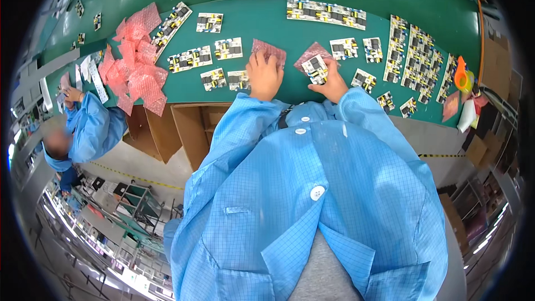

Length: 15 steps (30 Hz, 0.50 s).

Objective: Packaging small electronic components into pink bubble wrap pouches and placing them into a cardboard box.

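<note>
At the middle of the green bench, my right hand point(333, 84) grips a small circuit board point(315, 70) by its right side, thumb at the lower edge. The board is tilted and covers part of a pink bubble-wrap bag point(310, 53) behind it. To the left, my left hand point(264, 77) rests palm down, its fingers slightly apart over the near edge of another pink bubble-wrap bag point(273, 52). A circuit board point(238, 80) lies right beside that hand, partly hidden by it. Two more boards point(344, 48) lie just beyond my right hand.
Loose pink bubble-wrap bags point(136, 67) are heaped at the left. Joined board panels point(421, 64) lie in rows at the right, near an orange and yellow tape dispenser point(462, 78). Another person point(92, 128) works at the far left. Cardboard boxes point(189, 131) stand below the bench edge.
</note>
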{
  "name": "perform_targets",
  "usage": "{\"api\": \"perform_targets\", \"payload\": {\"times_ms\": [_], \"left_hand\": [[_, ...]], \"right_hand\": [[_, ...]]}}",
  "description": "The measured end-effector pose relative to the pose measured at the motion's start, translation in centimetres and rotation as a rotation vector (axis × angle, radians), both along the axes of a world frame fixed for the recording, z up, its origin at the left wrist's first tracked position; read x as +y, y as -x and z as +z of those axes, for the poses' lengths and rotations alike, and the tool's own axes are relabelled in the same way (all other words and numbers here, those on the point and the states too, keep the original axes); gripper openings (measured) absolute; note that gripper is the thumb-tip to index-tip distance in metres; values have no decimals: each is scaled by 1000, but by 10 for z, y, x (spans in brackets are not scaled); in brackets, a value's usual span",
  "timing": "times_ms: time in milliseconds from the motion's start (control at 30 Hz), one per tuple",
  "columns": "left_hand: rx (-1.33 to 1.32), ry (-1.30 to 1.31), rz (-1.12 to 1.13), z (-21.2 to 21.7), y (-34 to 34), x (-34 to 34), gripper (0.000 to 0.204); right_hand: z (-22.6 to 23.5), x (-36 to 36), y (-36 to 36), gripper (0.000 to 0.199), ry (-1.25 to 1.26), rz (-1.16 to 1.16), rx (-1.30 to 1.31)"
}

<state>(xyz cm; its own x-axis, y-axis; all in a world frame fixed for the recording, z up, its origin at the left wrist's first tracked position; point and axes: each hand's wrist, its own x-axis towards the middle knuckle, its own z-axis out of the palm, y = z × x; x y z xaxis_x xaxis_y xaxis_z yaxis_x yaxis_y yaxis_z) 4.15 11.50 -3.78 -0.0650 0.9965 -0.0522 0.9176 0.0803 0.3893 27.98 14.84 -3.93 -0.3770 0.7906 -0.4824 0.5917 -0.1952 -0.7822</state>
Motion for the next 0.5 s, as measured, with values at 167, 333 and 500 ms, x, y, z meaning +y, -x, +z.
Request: {"api": "perform_targets", "payload": {"times_ms": [167,333,500], "left_hand": [[-11,-9,39,-9,-10,-12,36],[18,-111,-71,-4,-10,-19,45],[-66,-90,-63,1,-19,-31,47]], "right_hand": [[-3,-11,-5,83,-35,-7,48],[-15,-12,-5,75,94,-145,34],[-19,-21,-8,79,103,-106,71]]}}
